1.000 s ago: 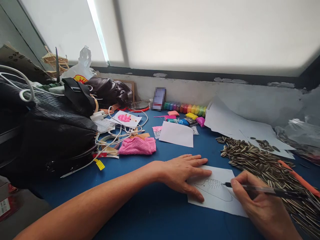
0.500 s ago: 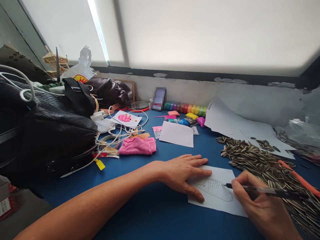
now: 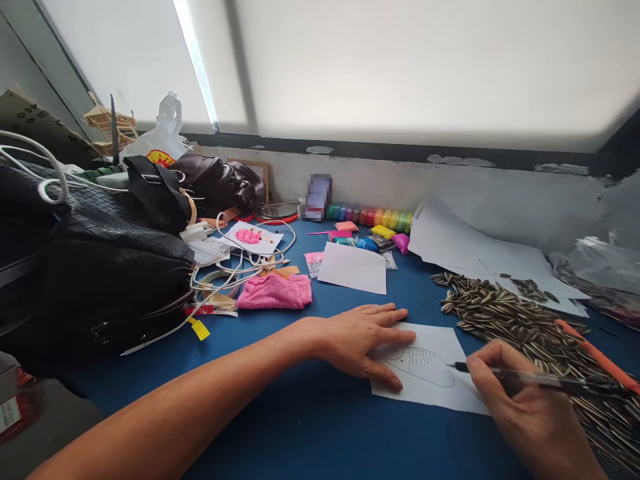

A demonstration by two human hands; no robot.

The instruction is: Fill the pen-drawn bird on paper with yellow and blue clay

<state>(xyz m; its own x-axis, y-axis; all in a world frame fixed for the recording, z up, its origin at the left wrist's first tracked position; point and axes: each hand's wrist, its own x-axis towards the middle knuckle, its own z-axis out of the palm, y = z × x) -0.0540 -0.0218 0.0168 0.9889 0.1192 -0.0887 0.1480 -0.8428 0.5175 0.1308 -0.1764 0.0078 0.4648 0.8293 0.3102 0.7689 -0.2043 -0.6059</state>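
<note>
While the bare left hand [image 3: 367,343] lies flat, fingers spread, on the 9 o'clock side of the white paper sheet [image 3: 430,367] with a scaly animal outline, the bare right hand [image 3: 530,413] at 4 o'clock is clamped on a slim black-and-clear plastic pen [image 3: 545,381], tip by the outline, contact unclear. Sheet's on the blue flat tabletop [image 3: 320,433], between hands. Risks, my read: left palm lifts, sheet could skid, line strays; right knuckles could nudge the striped black-and-cream seeds [image 3: 515,327] at 2. Containers: bulky black woven-leather bag [image 3: 115,267] at 10, contents hidden; yellow film packet [image 3: 383,232] at 11, possibly clay; crumpled clear plastic bag [image 3: 600,263] at 2, can't tell contents
</note>
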